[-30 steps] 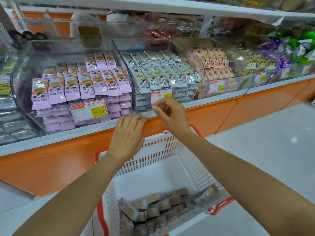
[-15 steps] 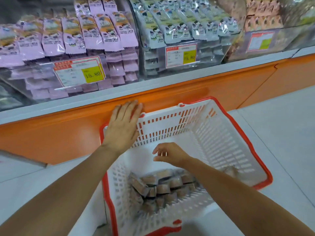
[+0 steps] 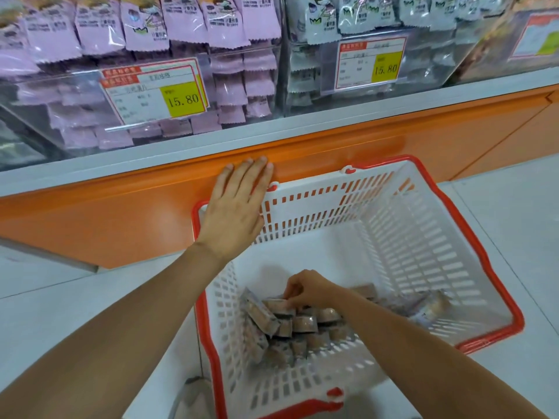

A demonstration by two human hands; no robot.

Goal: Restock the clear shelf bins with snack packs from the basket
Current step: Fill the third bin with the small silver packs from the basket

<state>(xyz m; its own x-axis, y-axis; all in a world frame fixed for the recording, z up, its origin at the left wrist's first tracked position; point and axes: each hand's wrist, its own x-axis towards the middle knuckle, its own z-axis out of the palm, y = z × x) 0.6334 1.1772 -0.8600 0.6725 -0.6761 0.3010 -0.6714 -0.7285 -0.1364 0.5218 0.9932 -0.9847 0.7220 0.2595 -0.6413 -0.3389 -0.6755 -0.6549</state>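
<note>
A white basket with a red rim [image 3: 423, 255] stands on the floor below the shelf. Several small brown snack packs [image 3: 302, 323] lie piled in its near left corner. My right hand [image 3: 308, 290] is down inside the basket, its fingers curled on the top packs of the pile. My left hand [image 3: 239, 207] rests flat with straight fingers against the orange shelf front, above the basket's far left corner. Clear bins sit on the shelf above: one with purple packs [image 3: 157, 31] on the left, one with grey-white packs [image 3: 363, 13] beside it.
Yellow price tags reading 15.80 [image 3: 181, 99] hang on the bin fronts. The orange shelf base [image 3: 393, 140] runs right behind the basket. Pale floor [image 3: 514, 222] lies to the right of the basket and at the lower left.
My right hand dropped from the bin's price tag into the basket and reached the pack pile. My left hand moved down to the orange shelf front. The view tilted downward and closer.
</note>
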